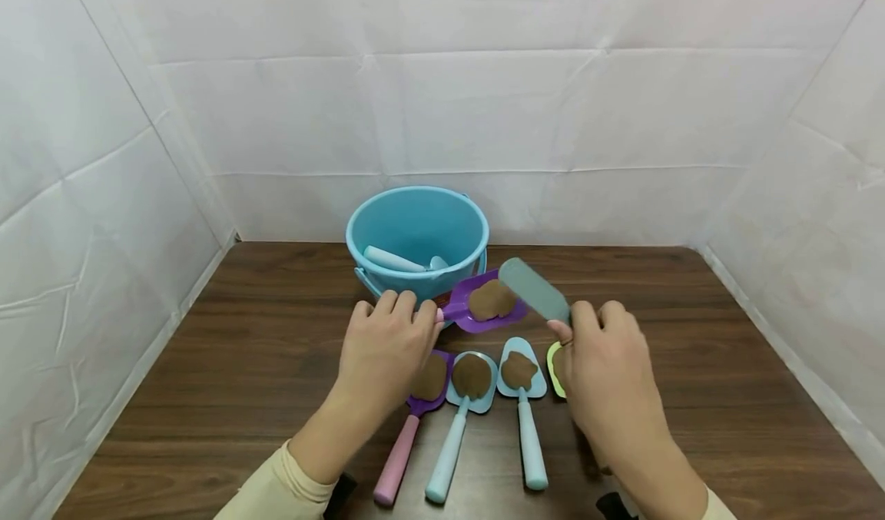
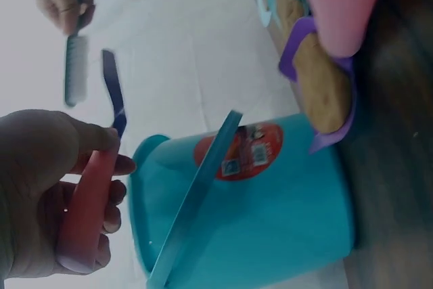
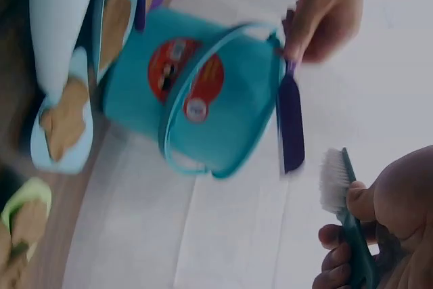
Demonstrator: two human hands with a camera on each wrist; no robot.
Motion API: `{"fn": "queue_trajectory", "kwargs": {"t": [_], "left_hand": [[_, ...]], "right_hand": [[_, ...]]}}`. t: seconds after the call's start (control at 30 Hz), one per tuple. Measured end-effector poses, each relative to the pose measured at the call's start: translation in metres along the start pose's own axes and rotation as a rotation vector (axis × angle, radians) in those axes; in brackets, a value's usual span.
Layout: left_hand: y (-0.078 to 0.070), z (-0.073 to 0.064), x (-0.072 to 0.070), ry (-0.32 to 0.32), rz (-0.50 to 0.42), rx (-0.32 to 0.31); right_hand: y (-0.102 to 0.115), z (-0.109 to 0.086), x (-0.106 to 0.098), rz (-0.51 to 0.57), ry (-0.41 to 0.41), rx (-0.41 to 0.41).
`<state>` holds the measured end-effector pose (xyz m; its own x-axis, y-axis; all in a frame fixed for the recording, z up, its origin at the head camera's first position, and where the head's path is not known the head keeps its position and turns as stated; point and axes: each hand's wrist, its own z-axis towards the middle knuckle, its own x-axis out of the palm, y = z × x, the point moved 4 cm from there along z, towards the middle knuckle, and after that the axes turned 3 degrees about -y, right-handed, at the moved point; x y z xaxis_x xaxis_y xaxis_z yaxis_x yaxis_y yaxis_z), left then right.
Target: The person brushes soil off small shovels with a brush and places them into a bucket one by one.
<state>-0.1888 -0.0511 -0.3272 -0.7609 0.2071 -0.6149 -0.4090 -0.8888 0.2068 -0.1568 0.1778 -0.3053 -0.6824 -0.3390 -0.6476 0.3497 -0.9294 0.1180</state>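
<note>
My left hand (image 1: 380, 359) grips the pink handle (image 2: 91, 201) of a toy shovel, whose purple blade (image 1: 459, 305) is raised in front of the bucket. A flat brown, sand-like patch (image 1: 492, 299) lies on that blade. In my right hand (image 1: 615, 382) is a dark green brush (image 3: 352, 235) with white bristles (image 3: 333, 181). Its head overlaps the blade's right end in the head view; in the right wrist view bristles and blade are apart. Below the hands, another purple shovel (image 1: 396, 462) and two light blue shovels (image 1: 447, 455) (image 1: 531, 443) lie with brown patches on their blades.
A blue bucket (image 1: 359, 236) with its handle down stands at the back against the white cloth wall (image 1: 470, 113). Inside it lies a tool with a pale handle (image 1: 394, 259). A yellow-green shovel (image 1: 555, 372), partly behind my right hand, lies on the dark wooden table (image 1: 726, 351).
</note>
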Motion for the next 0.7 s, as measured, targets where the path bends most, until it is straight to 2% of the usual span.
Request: {"fn": "queue_trajectory", "kwargs": {"t": [0.2, 0.47, 0.57, 0.7], "left_hand": [[-0.008, 0.002, 0.002, -0.057, 0.021, -0.022], [-0.019, 0.002, 0.003, -0.085, 0.089, -0.069], [-0.021, 0.002, 0.004, -0.086, 0.101, -0.084], [-0.023, 0.0, 0.007, -0.089, 0.12, -0.112]], "right_hand": [[0.025, -0.007, 0.008, 0.0, 0.03, -0.091], [0.038, -0.014, 0.019, -0.068, 0.067, -0.12], [0.036, -0.014, 0.022, -0.096, 0.044, -0.127], [0.032, -0.013, 0.026, -0.116, -0.028, -0.127]]}}
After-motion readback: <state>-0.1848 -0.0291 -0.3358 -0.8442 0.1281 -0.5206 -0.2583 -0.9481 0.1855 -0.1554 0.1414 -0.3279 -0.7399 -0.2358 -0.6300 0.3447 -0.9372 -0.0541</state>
